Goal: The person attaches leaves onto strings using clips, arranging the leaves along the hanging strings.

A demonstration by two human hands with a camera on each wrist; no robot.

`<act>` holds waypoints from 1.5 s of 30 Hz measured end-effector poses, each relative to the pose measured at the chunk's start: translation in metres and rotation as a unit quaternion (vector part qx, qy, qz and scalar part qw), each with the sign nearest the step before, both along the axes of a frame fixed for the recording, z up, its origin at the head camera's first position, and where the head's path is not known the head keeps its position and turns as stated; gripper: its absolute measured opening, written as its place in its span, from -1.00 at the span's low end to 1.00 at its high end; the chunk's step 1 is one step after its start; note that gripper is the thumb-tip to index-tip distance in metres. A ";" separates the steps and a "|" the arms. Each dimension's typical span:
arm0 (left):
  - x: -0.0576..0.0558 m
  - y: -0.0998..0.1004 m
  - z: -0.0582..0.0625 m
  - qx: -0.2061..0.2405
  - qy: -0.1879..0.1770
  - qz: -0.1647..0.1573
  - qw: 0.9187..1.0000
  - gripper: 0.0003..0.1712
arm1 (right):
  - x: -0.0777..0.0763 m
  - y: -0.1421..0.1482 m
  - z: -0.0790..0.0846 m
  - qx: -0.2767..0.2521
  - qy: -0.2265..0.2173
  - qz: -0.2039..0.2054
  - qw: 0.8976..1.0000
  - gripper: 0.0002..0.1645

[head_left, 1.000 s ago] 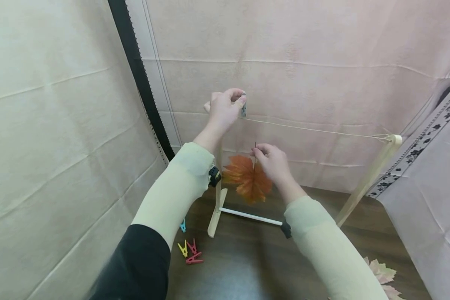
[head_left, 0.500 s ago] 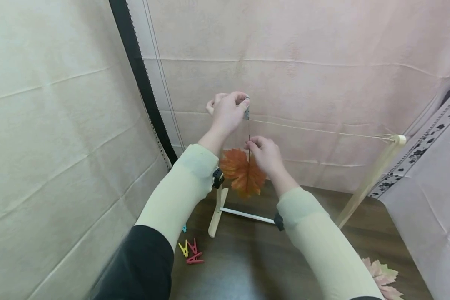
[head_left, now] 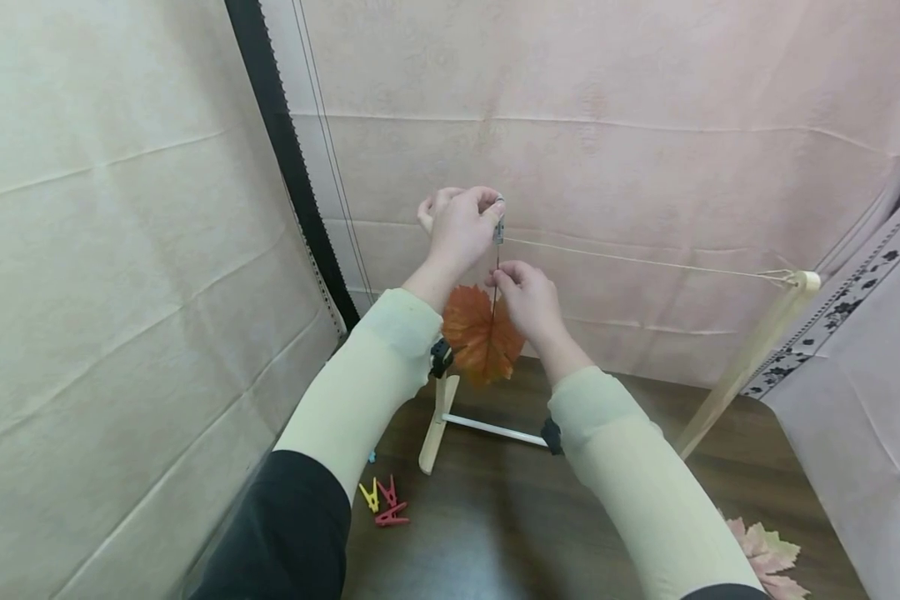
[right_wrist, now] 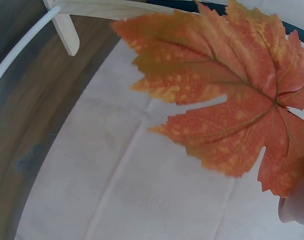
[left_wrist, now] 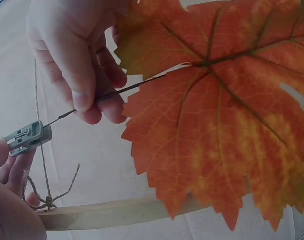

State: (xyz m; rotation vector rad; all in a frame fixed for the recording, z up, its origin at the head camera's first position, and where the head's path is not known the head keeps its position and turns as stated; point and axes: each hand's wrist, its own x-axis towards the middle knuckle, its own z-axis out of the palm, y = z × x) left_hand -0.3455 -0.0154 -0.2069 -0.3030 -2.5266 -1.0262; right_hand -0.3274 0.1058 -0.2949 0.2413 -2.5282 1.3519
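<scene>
My left hand (head_left: 461,223) pinches a grey-blue clothespin (left_wrist: 29,137) at the string (head_left: 630,259), close to the knot at one end. Below it, my right hand (head_left: 531,304) holds the thin dark stem (left_wrist: 111,95) of an orange-red artificial leaf (head_left: 483,333) between thumb and fingers. In the left wrist view the stem's tip meets the clothespin's end; whether it is clamped there I cannot tell. The leaf hangs spread out under the right hand. Only a fingertip of that hand shows in the right wrist view, at the leaf's edge.
The string runs to a wooden post (head_left: 750,367) on the right. A white rod (head_left: 495,429) joins the stand's base. Yellow (head_left: 370,496) and red clothespins (head_left: 392,515) lie on the table, a blue one partly hidden. A pale pink leaf (head_left: 765,554) lies front right.
My right hand has moved up and left with the leaf, bringing the stem to the clothespin. The left hand has shifted slightly right and down, still holding the clothespin.
</scene>
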 end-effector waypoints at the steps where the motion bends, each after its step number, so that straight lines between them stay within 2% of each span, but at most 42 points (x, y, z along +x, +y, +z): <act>1: 0.000 0.000 0.000 0.000 -0.001 0.001 1.000 -0.69 | 0.000 0.000 0.001 -0.003 0.001 -0.002 1.000 -0.66; 13: 0.004 0.000 0.002 -0.014 -0.022 -0.007 1.000 -0.64 | 0.001 -0.001 0.003 -0.054 -0.010 0.001 0.998 -0.68; 19: 0.005 0.000 0.002 -0.025 -0.036 -0.002 0.999 -0.59 | 0.003 0.000 0.004 -0.058 -0.009 0.003 0.998 -0.67; 24: 0.006 -0.002 -0.001 -0.025 -0.027 -0.009 0.999 -0.53 | 0.004 0.004 0.004 -0.056 -0.006 0.005 0.998 -0.66; 33: 0.009 -0.012 -0.004 0.014 -0.020 -0.015 1.000 -0.30 | 0.005 0.022 -0.001 -0.046 0.002 -0.001 0.999 -0.53; 41: 0.005 -0.027 -0.013 0.057 -0.032 -0.004 0.998 -0.25 | 0.005 0.045 -0.011 -0.036 0.007 -0.013 0.999 -0.48; 45: 0.003 -0.034 -0.020 0.090 -0.038 -0.010 0.995 -0.23 | 0.007 0.059 -0.016 -0.047 0.008 -0.025 0.999 -0.50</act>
